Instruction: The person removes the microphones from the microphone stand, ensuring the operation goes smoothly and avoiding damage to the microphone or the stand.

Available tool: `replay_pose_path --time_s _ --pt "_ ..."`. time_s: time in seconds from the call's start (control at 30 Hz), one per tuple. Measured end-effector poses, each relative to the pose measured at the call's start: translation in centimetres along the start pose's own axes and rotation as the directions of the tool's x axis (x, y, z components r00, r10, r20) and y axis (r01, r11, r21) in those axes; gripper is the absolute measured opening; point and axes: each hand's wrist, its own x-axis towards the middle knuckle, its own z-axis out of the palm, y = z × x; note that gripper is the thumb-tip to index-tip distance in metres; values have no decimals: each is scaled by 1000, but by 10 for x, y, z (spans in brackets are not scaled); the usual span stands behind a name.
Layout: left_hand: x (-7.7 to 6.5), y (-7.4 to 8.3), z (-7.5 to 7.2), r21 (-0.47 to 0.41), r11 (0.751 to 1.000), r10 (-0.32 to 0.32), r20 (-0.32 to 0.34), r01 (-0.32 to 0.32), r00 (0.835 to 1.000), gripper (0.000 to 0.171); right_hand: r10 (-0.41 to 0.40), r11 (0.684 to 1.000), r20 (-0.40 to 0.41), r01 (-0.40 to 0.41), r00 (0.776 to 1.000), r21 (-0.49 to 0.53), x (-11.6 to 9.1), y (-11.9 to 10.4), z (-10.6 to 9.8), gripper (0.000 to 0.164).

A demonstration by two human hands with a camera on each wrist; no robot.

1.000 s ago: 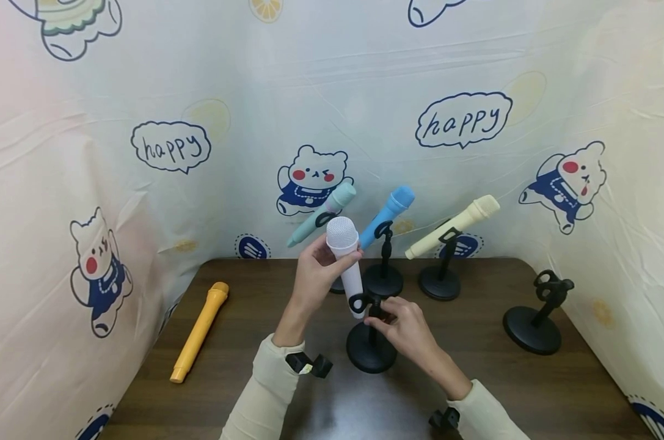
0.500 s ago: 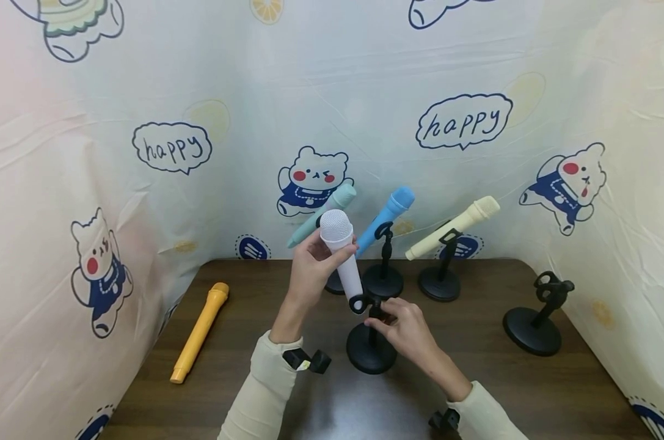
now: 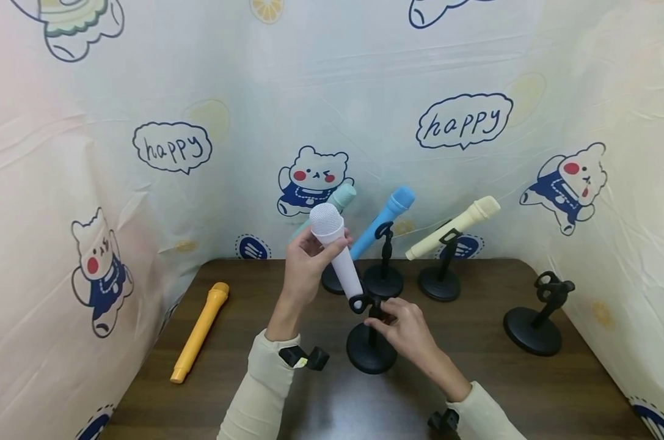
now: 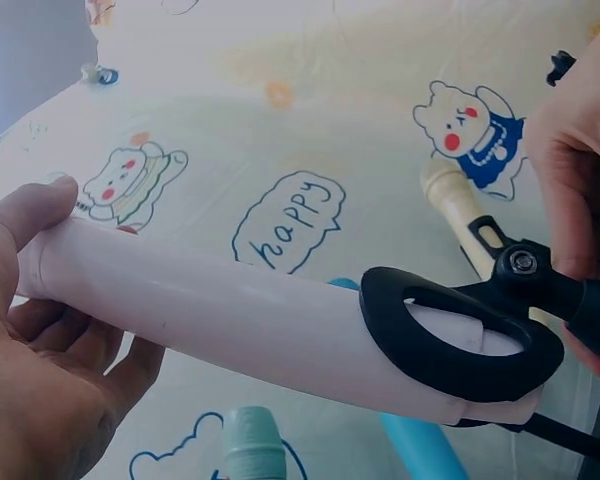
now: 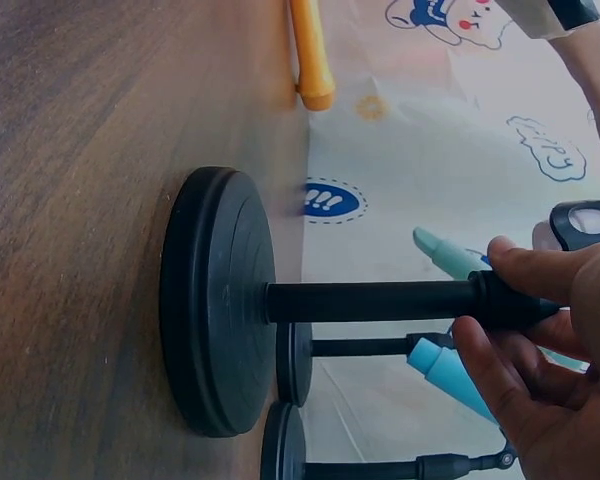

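My left hand (image 3: 303, 272) holds a white microphone (image 3: 344, 269) just below its mesh head. The microphone tilts, head up and to the left. Its tail end sits inside the black ring clip (image 4: 380, 325) of a desk microphone stand (image 3: 371, 351), as the left wrist view shows, with the tip poking out past the ring. My right hand (image 3: 407, 327) pinches the stand's upright near its top, under the clip. In the right wrist view, the thumb and fingers lie around the collar above the black pole (image 5: 370, 303), and the round base rests on the table.
Behind, teal (image 3: 342, 195), blue (image 3: 389, 214) and cream (image 3: 458, 226) microphones lean in black stands. A yellow microphone (image 3: 200, 333) lies on the table's left. At right is another stand (image 3: 532, 330) with a bare clip. A printed cloth (image 3: 364, 110) hangs behind the table.
My left hand has moved left and slightly up with the microphone's head, tilting it more. The tail went from beside the ring to inside it. My right hand and the stand stayed put.
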Motion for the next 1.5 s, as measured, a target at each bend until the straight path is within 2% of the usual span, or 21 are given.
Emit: replay_pose_path --time_s 0.17,0.67,1.3,1.5 --pt "0 1 -1 -9 1000 -3 -8 3 1000 46 5 1000 9 -5 1000 -2 1 -1 1 16" --pt "7 11 -4 -105 994 11 -66 -18 998 43 38 999 11 -38 999 4 1 -1 0 16" --pt "9 20 -18 -123 991 30 -104 -43 994 43 23 1000 5 -23 1000 13 1 -2 -2 15" --pt "9 19 -24 -155 987 28 -102 -43 994 39 12 1000 8 -13 1000 7 -1 0 -1 15"
